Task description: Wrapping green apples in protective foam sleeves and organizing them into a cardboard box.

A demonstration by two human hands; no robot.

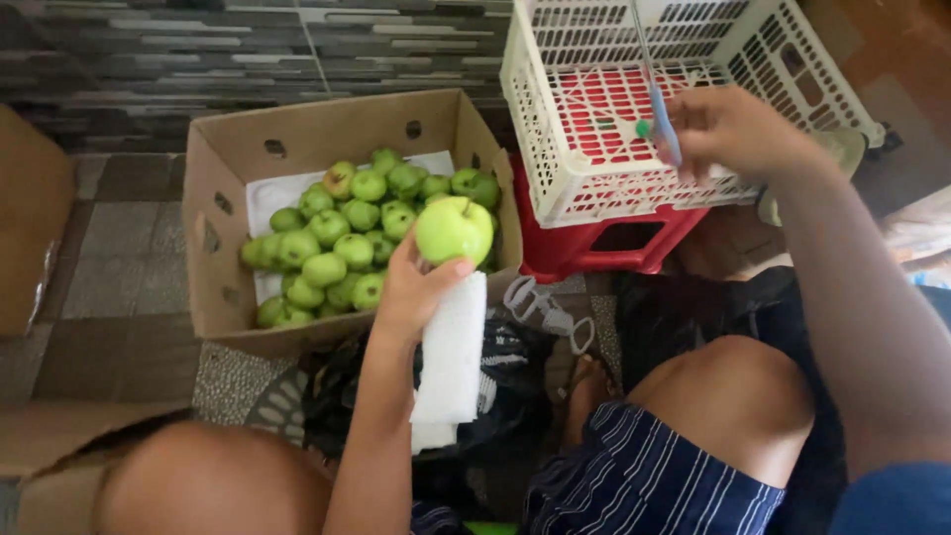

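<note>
My left hand holds a green apple together with a white foam sheet that hangs down from it. It hovers just right of a cardboard box filled with several green apples. My right hand is raised over a white plastic basket and grips a thin tool with a blue handle and a green tip.
The white basket rests tilted on a red plastic stool. A dark bag and white plastic rings lie on the floor between my knees. Brown cardboard lies at left, a tiled wall behind.
</note>
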